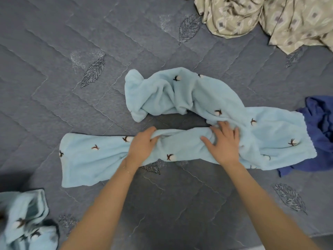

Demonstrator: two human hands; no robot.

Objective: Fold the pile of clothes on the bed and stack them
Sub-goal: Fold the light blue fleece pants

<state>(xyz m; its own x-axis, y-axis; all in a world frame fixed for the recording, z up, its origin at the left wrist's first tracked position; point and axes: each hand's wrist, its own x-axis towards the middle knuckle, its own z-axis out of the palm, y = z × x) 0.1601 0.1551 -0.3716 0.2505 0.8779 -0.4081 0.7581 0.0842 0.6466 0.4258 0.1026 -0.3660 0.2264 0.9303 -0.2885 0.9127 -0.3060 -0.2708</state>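
Observation:
Light blue fleece pants [270, 134] with small brown-and-white motifs lie spread on the bed, waistband to the right. The near leg runs flat to the left; the far leg is bunched up toward the middle. My left hand [142, 147] pinches a fold of the near leg about halfway along it. My right hand [223, 143] rests with spread fingers on the fabric near the crotch, pressing it down.
The bed has a grey-blue quilted cover [72, 51] with leaf embroidery. A beige patterned garment [270, 20] lies crumpled at the top right. A dark blue garment [322, 127] sits at the right under the waistband. A matching light blue piece [25, 221] lies at the bottom left.

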